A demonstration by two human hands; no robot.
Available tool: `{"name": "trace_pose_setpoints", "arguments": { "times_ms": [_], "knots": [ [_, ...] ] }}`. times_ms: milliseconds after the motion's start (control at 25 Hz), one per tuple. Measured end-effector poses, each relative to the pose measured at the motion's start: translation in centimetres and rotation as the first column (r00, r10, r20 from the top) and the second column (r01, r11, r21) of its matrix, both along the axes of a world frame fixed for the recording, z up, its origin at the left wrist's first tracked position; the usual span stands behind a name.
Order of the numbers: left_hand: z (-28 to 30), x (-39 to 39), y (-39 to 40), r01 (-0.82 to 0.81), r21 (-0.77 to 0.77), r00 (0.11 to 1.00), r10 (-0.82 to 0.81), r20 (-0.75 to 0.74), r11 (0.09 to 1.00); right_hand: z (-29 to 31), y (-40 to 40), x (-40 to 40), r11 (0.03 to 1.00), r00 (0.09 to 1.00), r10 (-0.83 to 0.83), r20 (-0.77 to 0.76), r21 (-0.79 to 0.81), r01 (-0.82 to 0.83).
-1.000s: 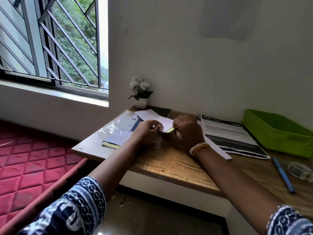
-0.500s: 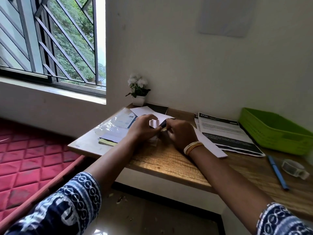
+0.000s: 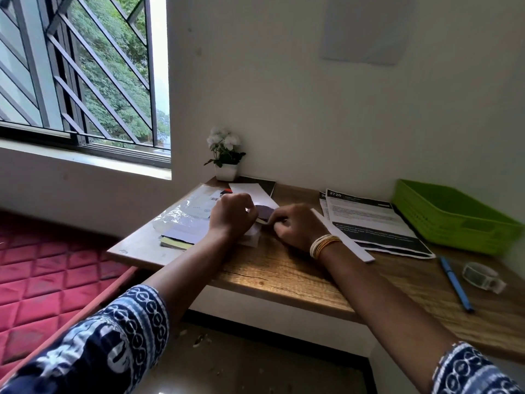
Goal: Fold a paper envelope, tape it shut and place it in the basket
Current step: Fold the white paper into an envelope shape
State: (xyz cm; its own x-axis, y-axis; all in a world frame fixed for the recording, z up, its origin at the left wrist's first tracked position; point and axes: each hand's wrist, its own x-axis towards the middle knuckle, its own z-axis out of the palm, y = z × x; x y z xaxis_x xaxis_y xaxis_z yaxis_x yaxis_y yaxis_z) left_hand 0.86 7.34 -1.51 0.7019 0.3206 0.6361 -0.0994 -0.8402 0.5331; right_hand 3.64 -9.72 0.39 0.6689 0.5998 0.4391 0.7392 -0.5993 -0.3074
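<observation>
A small folded paper envelope (image 3: 263, 213), its upper face in dark shadow, sits between my hands on the wooden desk (image 3: 284, 274). My left hand (image 3: 231, 216) grips its left side with curled fingers. My right hand (image 3: 298, 226), bangles at the wrist, pinches its right edge. A roll of clear tape (image 3: 480, 275) lies far right near the desk's front. The green basket (image 3: 454, 216) stands at the back right, with nothing visible inside.
Printed sheets (image 3: 369, 220) lie between my right hand and the basket. A blue pen (image 3: 454, 282) lies beside the tape. Plastic sleeves and papers (image 3: 187, 220) are piled left of my hands. A small flower pot (image 3: 225, 156) stands by the wall.
Both hands have shifted slightly on the envelope, and its dark shaded face now shows between them. The yellow-edged part seen earlier is hidden.
</observation>
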Motion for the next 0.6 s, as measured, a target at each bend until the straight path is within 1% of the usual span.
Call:
{"name": "trace_pose_setpoints", "arguments": {
  "times_ms": [40,80,120,160,200,240,280,320,400,440,560,600],
  "knots": [
    [0.0,0.0,0.0,-0.003,0.01,1.0,0.003,-0.004,1.0,0.5,-0.4,0.3,0.985,0.992,-0.12,0.026,0.13,0.115],
    [0.0,0.0,0.0,-0.01,0.02,1.0,0.01,-0.008,1.0,1.0,-1.1,0.8,0.942,0.96,-0.278,0.04,0.208,0.264],
    [0.0,0.1,0.0,-0.018,0.03,1.0,0.018,-0.009,0.999,1.4,-2.2,1.6,0.886,0.897,-0.44,0.032,0.181,0.428],
    [0.0,0.1,0.0,-0.024,0.039,1.0,0.024,-0.006,0.999,1.5,-3.4,2.2,0.816,0.817,-0.577,0.0,0.044,0.576],
    [0.0,0.1,0.0,-0.03,0.047,1.0,0.03,-0.003,0.998,1.4,-4.4,2.7,0.725,0.725,-0.686,-0.062,-0.147,0.673],
    [0.0,0.1,0.0,-0.038,0.06,0.999,0.038,-0.006,0.997,1.2,-5.4,2.9,0.647,0.642,-0.755,-0.129,-0.305,0.699],
    [0.0,0.1,-0.1,-0.05,0.08,0.999,0.051,-0.012,0.995,1.0,-6.1,2.8,0.613,0.597,-0.783,-0.176,-0.385,0.69],
    [0.1,0.0,-0.2,-0.065,0.112,0.998,0.067,-0.014,0.992,0.9,-6.5,2.9,0.626,0.601,-0.773,-0.203,-0.393,0.673],
    [0.1,-0.1,-0.5,-0.076,0.187,0.997,0.076,0.007,0.979,1.1,-6.7,3.3,0.71,0.664,-0.701,-0.26,-0.335,0.619],
    [0.1,-0.2,-0.6,-0.061,0.217,0.998,0.058,0.019,0.974,1.3,-6.7,3.2,0.74,0.67,-0.673,-0.314,-0.302,0.601],
    [0.0,-0.4,-0.6,0.011,0.286,0.999,-0.022,0.035,0.958,1.7,-7.1,3.0,0.773,0.606,-0.616,-0.503,-0.237,0.588],
    [0.0,-0.4,-0.6,0.026,0.315,0.999,-0.034,0.018,0.949,1.7,-7.2,2.8,0.78,0.595,-0.599,-0.535,-0.223,0.585]
  ]
}}
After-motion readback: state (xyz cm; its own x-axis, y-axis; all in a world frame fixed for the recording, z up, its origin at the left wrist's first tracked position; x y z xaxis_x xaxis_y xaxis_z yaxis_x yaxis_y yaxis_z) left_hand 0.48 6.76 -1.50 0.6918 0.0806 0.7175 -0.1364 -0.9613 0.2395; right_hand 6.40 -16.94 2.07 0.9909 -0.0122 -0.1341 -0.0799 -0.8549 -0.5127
